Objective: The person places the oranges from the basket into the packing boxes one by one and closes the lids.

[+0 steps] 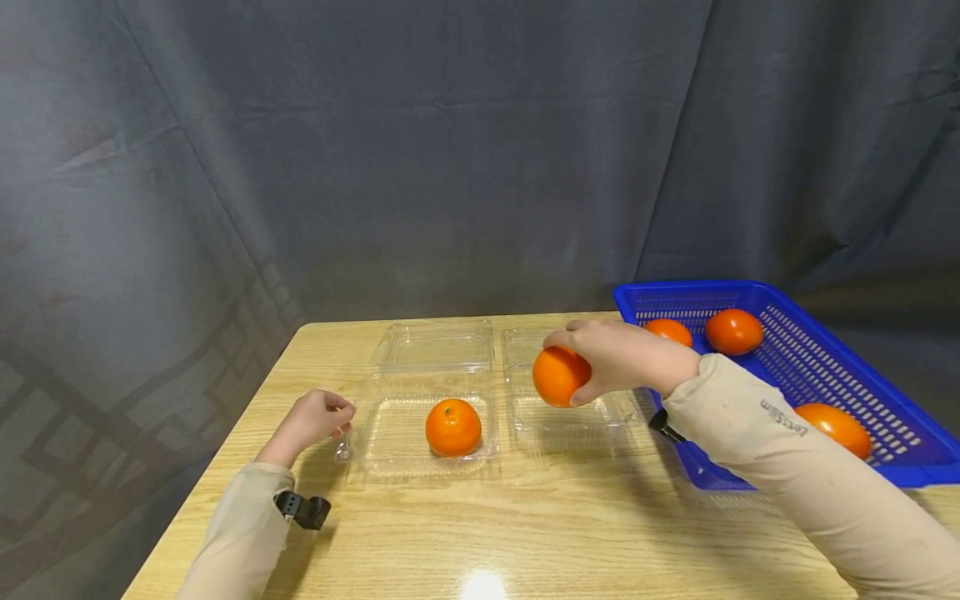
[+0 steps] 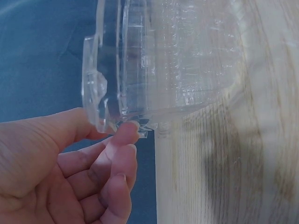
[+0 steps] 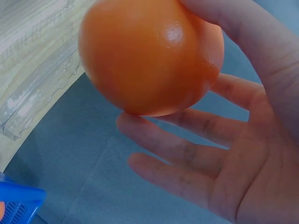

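The right hand (image 1: 611, 354) grips a raised, round, glossy orange fruit (image 1: 557, 379) at 2 o'clock from 1 similar fruit (image 1: 453, 427) inside the clear rectangular plastic container (image 1: 393, 433) that the left hand (image 1: 318, 417) pinches.

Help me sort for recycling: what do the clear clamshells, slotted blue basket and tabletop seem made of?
Clear clamshells: thin, glossy plastic, most likely; they are see-through, with ribbed walls and bright reflections.
Slotted blue basket: probably molded plastic, smooth; uniform color and regular openings.
Tabletop: pale wood-grain finish with reflected glare; solid wood or laminate, I can't tell.
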`<state>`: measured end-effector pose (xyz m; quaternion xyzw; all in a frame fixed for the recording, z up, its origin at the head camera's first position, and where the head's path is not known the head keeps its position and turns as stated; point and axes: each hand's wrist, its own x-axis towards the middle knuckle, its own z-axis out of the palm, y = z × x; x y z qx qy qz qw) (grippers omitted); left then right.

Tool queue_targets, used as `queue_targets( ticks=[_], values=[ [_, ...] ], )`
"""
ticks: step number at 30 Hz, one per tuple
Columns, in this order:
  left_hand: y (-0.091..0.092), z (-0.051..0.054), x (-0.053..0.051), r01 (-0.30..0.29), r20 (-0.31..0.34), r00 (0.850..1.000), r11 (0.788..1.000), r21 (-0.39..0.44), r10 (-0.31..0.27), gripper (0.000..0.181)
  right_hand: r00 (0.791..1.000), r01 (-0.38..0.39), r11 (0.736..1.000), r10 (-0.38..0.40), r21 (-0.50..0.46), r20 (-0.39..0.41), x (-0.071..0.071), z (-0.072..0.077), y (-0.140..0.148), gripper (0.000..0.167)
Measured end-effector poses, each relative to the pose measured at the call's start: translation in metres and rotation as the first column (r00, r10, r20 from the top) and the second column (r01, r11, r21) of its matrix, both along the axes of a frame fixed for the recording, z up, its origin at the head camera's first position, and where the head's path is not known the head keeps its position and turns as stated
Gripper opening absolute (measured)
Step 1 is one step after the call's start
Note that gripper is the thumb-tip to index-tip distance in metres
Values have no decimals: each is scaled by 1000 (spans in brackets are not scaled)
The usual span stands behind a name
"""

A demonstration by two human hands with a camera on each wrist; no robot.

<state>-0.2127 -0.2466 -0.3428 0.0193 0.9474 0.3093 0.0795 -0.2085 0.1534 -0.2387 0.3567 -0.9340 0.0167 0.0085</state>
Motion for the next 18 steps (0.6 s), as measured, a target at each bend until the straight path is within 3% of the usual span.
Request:
queue_targets(
  ticks=[18],
  values=[
    [2, -1, 0, -18, 4, 1000, 1000, -3, 18, 31, 1000, -7, 1000, 7, 12, -6, 2, -2, -8, 58]
  ],
)
